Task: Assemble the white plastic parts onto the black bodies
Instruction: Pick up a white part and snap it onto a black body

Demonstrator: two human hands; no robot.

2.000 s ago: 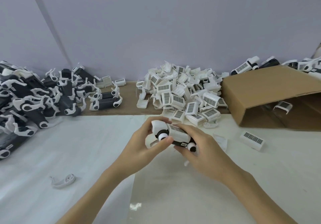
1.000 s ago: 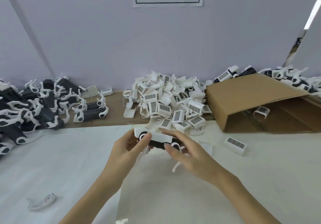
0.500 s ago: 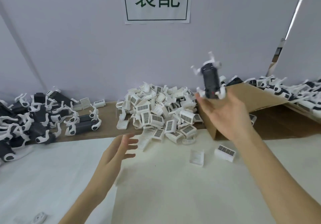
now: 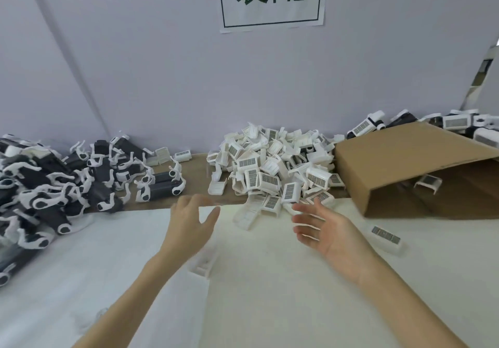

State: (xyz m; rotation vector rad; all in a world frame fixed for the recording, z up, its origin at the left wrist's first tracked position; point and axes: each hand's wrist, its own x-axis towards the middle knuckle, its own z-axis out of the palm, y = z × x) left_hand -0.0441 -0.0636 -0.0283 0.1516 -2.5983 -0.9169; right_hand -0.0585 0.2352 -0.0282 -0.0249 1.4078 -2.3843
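Both grips are spread and holding nothing: the right hand (image 4: 328, 233) is hovering palm-up, the left hand (image 4: 189, 223) is reaching forward with fingers loose. Half a second ago the right was tossing a finished unit toward the cardboard box (image 4: 405, 158) beyond it; that unit is now gone from the hands, so one assembly looks complete. Far left of the left grip, the black bodies (image 4: 54, 183) are lying heaped. Just ahead of the right fingertips, the white parts (image 4: 275, 169) are piled. One loose white part (image 4: 202, 262) is sitting on the tabletop (image 4: 270, 293) beneath the left wrist.
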